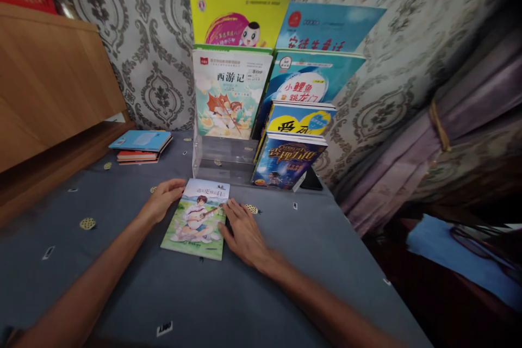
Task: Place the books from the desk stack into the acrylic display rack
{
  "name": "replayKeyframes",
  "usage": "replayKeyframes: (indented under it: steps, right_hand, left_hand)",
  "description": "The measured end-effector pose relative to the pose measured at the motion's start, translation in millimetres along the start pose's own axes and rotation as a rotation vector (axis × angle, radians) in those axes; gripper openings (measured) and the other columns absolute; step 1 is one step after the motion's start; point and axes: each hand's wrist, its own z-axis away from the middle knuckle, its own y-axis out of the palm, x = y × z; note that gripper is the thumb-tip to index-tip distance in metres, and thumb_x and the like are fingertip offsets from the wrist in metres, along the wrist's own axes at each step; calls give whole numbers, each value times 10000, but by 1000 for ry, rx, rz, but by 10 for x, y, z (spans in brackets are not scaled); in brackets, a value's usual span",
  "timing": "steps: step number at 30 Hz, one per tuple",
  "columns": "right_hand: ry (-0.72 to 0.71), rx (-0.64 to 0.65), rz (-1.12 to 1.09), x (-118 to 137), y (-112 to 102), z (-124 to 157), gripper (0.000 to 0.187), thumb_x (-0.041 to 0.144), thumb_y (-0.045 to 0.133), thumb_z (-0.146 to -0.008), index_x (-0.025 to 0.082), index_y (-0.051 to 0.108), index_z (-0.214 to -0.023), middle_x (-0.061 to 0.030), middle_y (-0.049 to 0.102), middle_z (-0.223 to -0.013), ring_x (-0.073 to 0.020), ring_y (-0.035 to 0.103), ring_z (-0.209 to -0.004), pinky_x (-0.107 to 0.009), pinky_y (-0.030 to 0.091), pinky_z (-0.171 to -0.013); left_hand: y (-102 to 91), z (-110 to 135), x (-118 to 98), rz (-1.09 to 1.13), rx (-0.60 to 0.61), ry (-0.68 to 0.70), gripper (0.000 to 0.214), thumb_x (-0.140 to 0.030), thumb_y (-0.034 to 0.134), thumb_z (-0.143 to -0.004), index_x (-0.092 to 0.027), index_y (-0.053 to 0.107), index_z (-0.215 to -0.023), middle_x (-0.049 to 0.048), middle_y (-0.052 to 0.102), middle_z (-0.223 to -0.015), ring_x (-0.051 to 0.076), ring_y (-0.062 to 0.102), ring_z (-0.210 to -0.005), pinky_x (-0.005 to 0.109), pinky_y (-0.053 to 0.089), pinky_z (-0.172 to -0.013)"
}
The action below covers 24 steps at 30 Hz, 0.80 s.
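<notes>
While the guitar book (pixel 198 223) lies face up on the table (pixel 134 283), just in front of the clear stand (pixel 220 171), both hands flank it; the left hand (pixel 161 201) touches its upper left edge, fingers stretched and unclenched; the right hand (pixel 247 234) rests loosely along its right edge, thumb apart from the fingers, not clasping it; the stand holds upright books in tiers, a white book (pixel 226 98) at left, a dark blue book (pixel 285 166) front right; farther left sits a pile (pixel 141 144), near a wooden cabinet (pixel 53 76).
</notes>
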Motion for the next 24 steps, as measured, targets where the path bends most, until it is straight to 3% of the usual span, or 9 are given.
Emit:
replayKeyframes:
  steps: [4,9,13,17,21,24]
  right_hand:
    - [-18,-12,-8,-42,34,-26,497,287,479,-963,117,510,-1429,-190,527,-1484,-302,430,-1435,-550,357,-1179]
    - [-2,30,-38,-40,27,-15,529,280,460,-965,61,476,-1446,-217,496,-1502,-315,391,-1458,-565,319,-1197]
    - [3,27,-64,-37,18,-15,530,281,476,-959,58,485,-1440,-219,495,-1502,-317,389,-1459,-568,312,-1197]
    - [7,20,-99,-51,27,-12,536,280,504,-944,62,500,-1433,-218,490,-1506,-318,391,-1458,-560,300,-1204]
    - [17,8,-168,-96,53,-9,548,283,530,-929,69,508,-1434,-213,489,-1508,-312,399,-1454,-551,288,-1212]
    - [15,-13,-228,-146,88,-5,555,285,542,-924,102,501,-1446,-194,490,-1512,-306,402,-1454,-560,286,-1210]
  left_hand:
    - [-7,-29,77,-270,27,113,420,-469,639,-697,-168,702,-983,87,719,-954,281,673,-980,429,539,-910]
    - [83,40,151,-886,-99,402,350,-410,525,-834,-163,692,-1015,148,613,-1142,318,593,-1080,488,475,-1001]
    - [164,126,117,-1067,-68,402,373,-400,457,-894,-153,684,-1057,151,633,-1056,335,587,-1020,517,470,-961]
    - [161,136,73,-862,-25,310,441,-423,532,-835,-147,679,-1147,123,668,-1040,312,605,-1020,481,449,-989]
    - [92,101,25,-353,-23,109,535,-437,642,-724,-107,670,-1145,130,702,-1033,294,646,-997,413,498,-915]
    - [52,97,-52,-45,-108,-26,534,-381,752,-656,-113,672,-1111,117,722,-997,255,678,-942,319,532,-781]
